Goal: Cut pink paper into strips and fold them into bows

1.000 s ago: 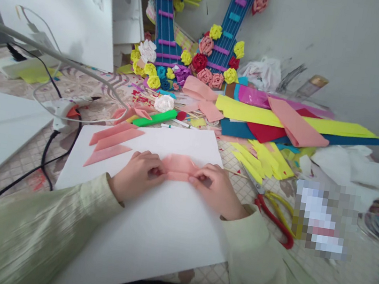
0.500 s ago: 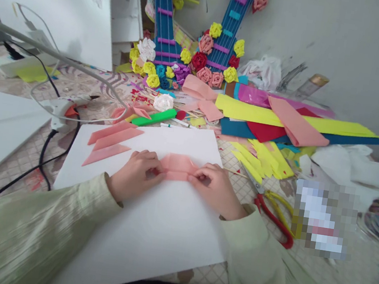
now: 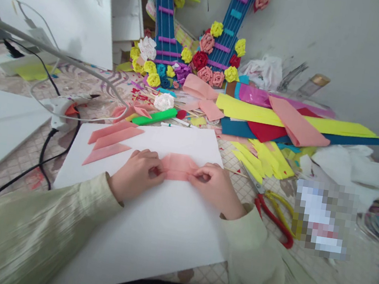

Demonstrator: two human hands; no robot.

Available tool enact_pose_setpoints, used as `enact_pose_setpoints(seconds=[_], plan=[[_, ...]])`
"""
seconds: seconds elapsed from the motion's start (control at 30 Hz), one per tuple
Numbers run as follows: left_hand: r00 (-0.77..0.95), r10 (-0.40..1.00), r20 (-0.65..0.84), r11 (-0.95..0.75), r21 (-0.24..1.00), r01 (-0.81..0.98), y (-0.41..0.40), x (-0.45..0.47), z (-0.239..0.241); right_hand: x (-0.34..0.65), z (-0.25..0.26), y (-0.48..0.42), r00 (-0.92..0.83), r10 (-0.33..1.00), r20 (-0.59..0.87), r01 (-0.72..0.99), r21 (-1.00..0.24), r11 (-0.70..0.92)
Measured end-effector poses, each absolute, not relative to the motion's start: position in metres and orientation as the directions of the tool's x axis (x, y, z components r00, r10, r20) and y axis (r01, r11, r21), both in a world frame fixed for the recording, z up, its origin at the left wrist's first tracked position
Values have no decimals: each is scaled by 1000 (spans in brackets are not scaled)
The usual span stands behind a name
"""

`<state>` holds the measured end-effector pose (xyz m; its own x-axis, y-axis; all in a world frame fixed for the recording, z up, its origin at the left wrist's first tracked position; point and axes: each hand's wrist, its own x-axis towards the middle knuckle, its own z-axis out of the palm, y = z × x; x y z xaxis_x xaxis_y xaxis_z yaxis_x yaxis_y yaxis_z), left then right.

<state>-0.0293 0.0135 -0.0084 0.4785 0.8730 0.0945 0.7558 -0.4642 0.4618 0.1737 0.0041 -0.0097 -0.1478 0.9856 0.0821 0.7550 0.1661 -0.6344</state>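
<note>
A pink crepe paper strip [image 3: 178, 165] lies stretched between my hands over a white board [image 3: 154, 236], its lower edge showing a crease. My left hand [image 3: 142, 173] pinches the strip's left end. The right end is pinched between the thumb and fingers of my right hand [image 3: 214, 186]. Beyond my left hand, several folded pink paper pieces [image 3: 115, 139] with slanted ends rest on the board. Fingertips partly cover both ends of the strip.
Scissors [image 3: 276, 216] lie right of the board, near cut yellow strips [image 3: 265, 160]. A glue gun [image 3: 64, 111] with its black cord is at the left. Behind stand blue paper guitar shapes [image 3: 166, 24] with paper flowers, beside stacked coloured paper [image 3: 296, 117] and a green marker [image 3: 155, 117].
The strip's lower fold looks flatter and less distinct than before. Both hands keep their pinch in nearly the same place.
</note>
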Motion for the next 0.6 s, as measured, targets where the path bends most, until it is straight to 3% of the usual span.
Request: enact_pose_setpoints(seconds=[0.6], plan=[[473, 876, 89, -463, 426, 777, 14, -28, -10, 170, -9, 4, -122, 991, 59, 780, -612, 132]])
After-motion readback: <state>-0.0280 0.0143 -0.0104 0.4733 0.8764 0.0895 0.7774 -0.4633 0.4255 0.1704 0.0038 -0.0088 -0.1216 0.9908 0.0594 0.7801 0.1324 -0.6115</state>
